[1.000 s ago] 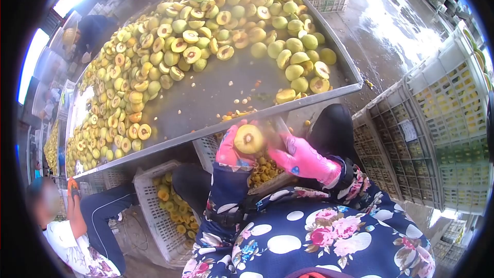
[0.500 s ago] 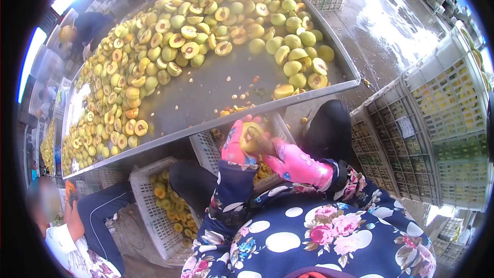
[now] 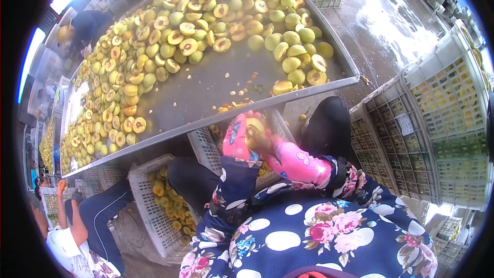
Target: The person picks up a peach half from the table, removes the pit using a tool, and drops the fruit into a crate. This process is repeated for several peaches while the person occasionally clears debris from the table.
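Note:
My left hand (image 3: pixel 235 139), in a pink patterned glove, is closed around a yellow-green peach half (image 3: pixel 253 133), cut face showing. My right hand (image 3: pixel 294 160), also in a pink glove, presses up against the fruit from the right. Its fingers are bent and blurred; whatever they hold is hidden. Both hands are over a white plastic crate (image 3: pixel 205 150) between my knees, just below the edge of a metal table (image 3: pixel 198 92). Many peach halves (image 3: pixel 175 37) are heaped on that table, with loose stones and scraps near its front edge.
On the left stands another white crate (image 3: pixel 146 216) with peach halves in it. Tall stacked crates (image 3: pixel 446 123) of fruit rise on the right. A co-worker (image 3: pixel 82 226) sits at the lower left, an orange-gloved hand raised. The floor (image 3: pixel 381 20) beyond is wet.
Both hands stay together at the peach half, with the right fingers shifting slightly. The co-worker at the left has leaned back and lifted the gloved hand a little.

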Demonstrator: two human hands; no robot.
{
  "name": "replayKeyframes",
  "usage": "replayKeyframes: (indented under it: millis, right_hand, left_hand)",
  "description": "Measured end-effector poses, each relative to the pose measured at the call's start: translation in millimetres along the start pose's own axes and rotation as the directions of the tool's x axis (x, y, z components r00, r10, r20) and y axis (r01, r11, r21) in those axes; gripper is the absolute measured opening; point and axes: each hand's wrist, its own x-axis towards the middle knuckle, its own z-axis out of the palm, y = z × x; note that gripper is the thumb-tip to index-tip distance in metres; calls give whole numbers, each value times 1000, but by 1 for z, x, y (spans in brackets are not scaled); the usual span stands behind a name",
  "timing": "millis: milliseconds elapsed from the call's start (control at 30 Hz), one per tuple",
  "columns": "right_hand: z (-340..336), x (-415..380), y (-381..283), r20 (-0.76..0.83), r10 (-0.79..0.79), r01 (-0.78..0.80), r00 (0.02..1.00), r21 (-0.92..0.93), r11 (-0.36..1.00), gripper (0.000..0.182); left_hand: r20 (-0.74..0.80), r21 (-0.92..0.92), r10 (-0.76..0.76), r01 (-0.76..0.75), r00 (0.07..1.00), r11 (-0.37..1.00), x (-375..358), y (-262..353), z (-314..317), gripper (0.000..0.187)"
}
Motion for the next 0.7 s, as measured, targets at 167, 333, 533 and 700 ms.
replayKeyframes:
  millis: [167, 333, 533, 700]
  right_hand:
    - [-23, 2, -18, 190, 136, -140, 972, 12, 990, 32]
    - [-7, -3, 18, 249, -77, 137, 966, -235, 962, 37]
    - [-43, 10, -40, 552, 358, -611, 753, 383, 693, 26]
    - [-45, 12, -38, 709, 254, -745, 658, 563, 358, 20]
  left_hand:
    - [-51, 262, 72, -56, 996, 963, 10, -8, -7, 25]
    - [-80, 282, 45, -20, 996, 959, 17, -19, -15, 20]
    - [-49, 276, 126, -107, 991, 955, 10, -26, -16, 24]
    - [-51, 205, 132, -119, 990, 971, 3, -20, -5, 27]
